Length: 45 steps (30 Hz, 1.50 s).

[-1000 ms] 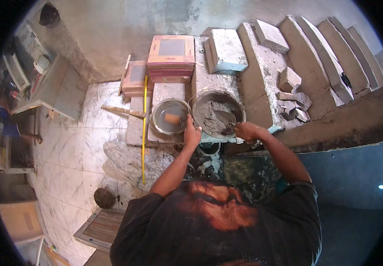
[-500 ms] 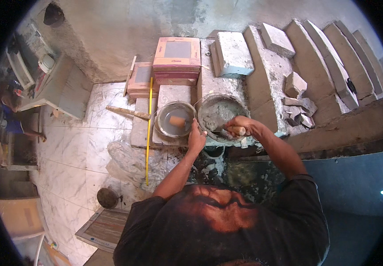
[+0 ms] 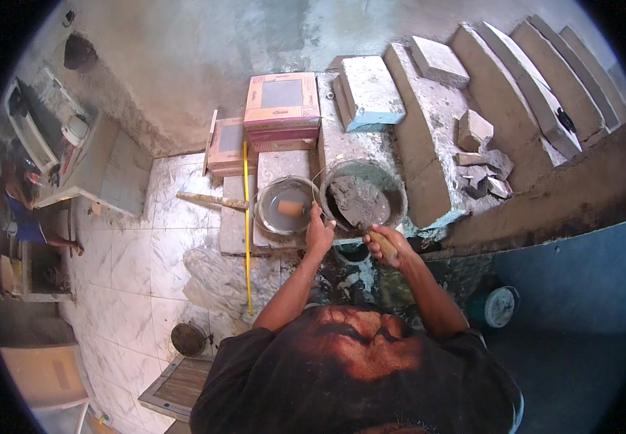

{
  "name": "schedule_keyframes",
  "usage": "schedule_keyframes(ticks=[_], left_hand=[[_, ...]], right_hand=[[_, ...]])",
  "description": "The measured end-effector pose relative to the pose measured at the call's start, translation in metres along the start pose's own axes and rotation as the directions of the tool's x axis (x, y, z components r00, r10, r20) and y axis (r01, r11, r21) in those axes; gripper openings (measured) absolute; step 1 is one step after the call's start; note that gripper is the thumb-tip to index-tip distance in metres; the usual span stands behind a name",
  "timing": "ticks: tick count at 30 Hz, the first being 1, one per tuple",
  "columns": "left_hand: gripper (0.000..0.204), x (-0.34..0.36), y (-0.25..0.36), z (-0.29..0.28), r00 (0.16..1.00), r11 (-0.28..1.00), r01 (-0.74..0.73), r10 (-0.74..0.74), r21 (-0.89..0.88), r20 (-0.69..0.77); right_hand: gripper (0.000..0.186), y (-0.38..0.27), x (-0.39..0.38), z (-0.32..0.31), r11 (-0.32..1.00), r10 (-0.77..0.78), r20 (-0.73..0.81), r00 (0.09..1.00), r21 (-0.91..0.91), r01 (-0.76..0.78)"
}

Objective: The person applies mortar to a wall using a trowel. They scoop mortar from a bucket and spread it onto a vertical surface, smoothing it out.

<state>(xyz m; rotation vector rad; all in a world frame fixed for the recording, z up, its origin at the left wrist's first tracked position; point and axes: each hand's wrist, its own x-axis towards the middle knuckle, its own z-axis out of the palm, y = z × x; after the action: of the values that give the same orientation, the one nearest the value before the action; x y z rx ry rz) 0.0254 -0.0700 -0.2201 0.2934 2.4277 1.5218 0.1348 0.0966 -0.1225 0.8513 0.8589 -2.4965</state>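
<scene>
My right hand [image 3: 389,246] is closed round the wooden handle [image 3: 383,244] of a trowel, at the near rim of a dark bucket [image 3: 402,215]. Grey wet mortar [image 3: 358,199] lies inside that bucket; the trowel's blade is hard to make out. My left hand [image 3: 319,235] grips the bucket's near left edge by its wire handle, with the exact hold partly hidden. Just left of it stands a second bucket [image 3: 259,215] with greyish water and a brown-orange cylindrical piece [image 3: 290,208] in it. Both buckets rest on a low concrete step.
Concrete stairs [image 3: 497,94] rise to the right, with broken block pieces [image 3: 487,166] on one step. Tile boxes [image 3: 282,116] stand behind the buckets. A yellow measuring strip [image 3: 247,239] and a hammer-like wooden handle [image 3: 212,200] lie left. Another person's leg [image 3: 60,241] shows far left.
My right hand has drawn back from inside the mortar bucket to its near rim, turning the trowel's handle. My left hand stays at the bucket's edge. The view has shifted slightly.
</scene>
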Motion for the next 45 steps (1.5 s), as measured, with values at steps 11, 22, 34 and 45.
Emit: schedule_keyframes(ticks=[11,22,34,45], left_hand=[[0.075,0.008,-0.026,0.008,0.999,0.998,-0.051,0.051,-0.041,-0.003],[0.066,0.021,-0.032,0.016,0.976,0.975,-0.198,0.186,0.101,0.116],[0.08,0.037,-0.038,0.006,0.982,0.961,-0.142,0.166,-0.238,0.085],[0.078,0.081,-0.086,0.028,0.953,0.949,-0.074,0.157,-0.305,0.258]], right_hand=[[0.022,0.03,-0.047,-0.013,0.921,-0.312,-0.094,0.945,-0.274,0.276],[0.029,0.07,-0.109,-0.035,0.893,-0.449,-0.07,0.891,-0.061,0.445],[0.045,0.171,-0.289,-0.053,0.765,-0.602,-0.348,0.719,0.006,0.643],[0.045,0.028,-0.434,-0.165,-0.208,-0.569,-0.627,-0.532,-0.517,0.831]])
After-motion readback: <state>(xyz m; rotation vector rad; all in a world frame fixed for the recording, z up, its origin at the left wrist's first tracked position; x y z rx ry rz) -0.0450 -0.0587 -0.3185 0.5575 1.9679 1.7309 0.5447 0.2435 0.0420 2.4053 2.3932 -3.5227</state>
